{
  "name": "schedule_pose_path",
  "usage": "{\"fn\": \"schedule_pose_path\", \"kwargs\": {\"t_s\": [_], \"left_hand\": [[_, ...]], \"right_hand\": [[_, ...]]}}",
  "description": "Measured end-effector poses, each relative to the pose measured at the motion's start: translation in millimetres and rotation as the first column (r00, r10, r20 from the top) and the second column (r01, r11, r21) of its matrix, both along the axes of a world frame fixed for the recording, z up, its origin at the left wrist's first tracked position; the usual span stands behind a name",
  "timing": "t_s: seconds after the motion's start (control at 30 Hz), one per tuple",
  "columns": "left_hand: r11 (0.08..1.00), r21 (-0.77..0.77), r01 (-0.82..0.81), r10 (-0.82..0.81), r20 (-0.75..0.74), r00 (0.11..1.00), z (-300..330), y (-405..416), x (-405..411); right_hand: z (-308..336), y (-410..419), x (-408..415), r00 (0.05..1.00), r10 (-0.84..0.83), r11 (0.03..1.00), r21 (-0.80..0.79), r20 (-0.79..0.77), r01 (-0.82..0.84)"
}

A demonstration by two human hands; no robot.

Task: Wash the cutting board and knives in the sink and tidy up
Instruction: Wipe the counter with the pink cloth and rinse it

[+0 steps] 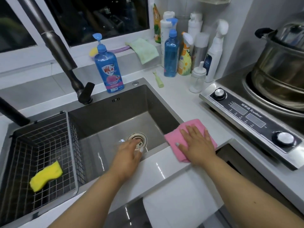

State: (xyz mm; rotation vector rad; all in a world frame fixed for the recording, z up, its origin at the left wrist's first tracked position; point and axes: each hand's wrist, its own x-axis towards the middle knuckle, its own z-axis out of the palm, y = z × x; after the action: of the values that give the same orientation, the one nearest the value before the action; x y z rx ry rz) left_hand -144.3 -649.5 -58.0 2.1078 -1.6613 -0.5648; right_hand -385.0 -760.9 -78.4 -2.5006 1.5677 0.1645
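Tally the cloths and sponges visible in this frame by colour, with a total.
Pink: 1, the pink cloth on the counter under the right hand
Green: 1, the pale green cloth on the window sill
Yellow: 1, the yellow sponge in the wire basket
Total: 3

sponge point(46, 176) in basket point(41, 129) (left), sink point(115, 116) right

Two hands point(195, 142), one pink cloth point(174, 137), one yellow sponge point(46, 176), one green cloth point(144, 50).
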Motion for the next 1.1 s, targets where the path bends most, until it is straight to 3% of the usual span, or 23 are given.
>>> {"fn": "schedule_pose_path", "kwargs": {"t_s": [0.13, 0.3, 0.37, 0.47, 0.53, 0.7, 0.87, 0.97, 1.1], "left_hand": [[0.997, -0.032, -0.071, 0.074, 0.089, 0.993, -15, 51, 23], [0.993, -0.022, -0.119, 0.12, 0.295, 0.948, -30, 102, 48], [0.992, 0.003, -0.125, 0.118, 0.302, 0.946, -35, 116, 53], [0.993, 0.01, -0.118, 0.11, 0.302, 0.947, -36, 125, 56], [0.994, 0.024, -0.109, 0.094, 0.342, 0.935, -34, 126, 55], [0.994, 0.032, -0.104, 0.084, 0.383, 0.92, -35, 127, 56], [0.996, 0.032, -0.083, 0.066, 0.374, 0.925, -35, 128, 58], [0.997, 0.039, -0.074, 0.05, 0.425, 0.904, -33, 129, 64], [0.989, 0.026, -0.145, 0.117, 0.462, 0.879, -38, 145, 77]], "right_hand": [[-2, 20, 27, 0.997, -0.081, 0.997, -0.003, -0.017, 0.081], [-10, 121, 112, 0.973, 0.218, 0.976, -0.047, 0.081, -0.214], [-10, 147, 137, 0.925, 0.36, 0.932, -0.073, 0.12, -0.354], [-6, 145, 135, 0.902, 0.418, 0.907, 0.013, 0.11, -0.422], [-7, 122, 108, 0.925, 0.369, 0.929, -0.011, 0.089, -0.369], [-2, 46, 21, 0.997, -0.057, 0.998, 0.0, -0.048, 0.058], [-2, 65, 50, 0.978, -0.205, 0.979, 0.012, -0.034, 0.206], [-2, 103, 93, 0.997, -0.08, 0.997, 0.013, -0.015, 0.08], [-5, 153, 133, 0.974, 0.228, 0.974, 0.021, 0.0, -0.228]]}}
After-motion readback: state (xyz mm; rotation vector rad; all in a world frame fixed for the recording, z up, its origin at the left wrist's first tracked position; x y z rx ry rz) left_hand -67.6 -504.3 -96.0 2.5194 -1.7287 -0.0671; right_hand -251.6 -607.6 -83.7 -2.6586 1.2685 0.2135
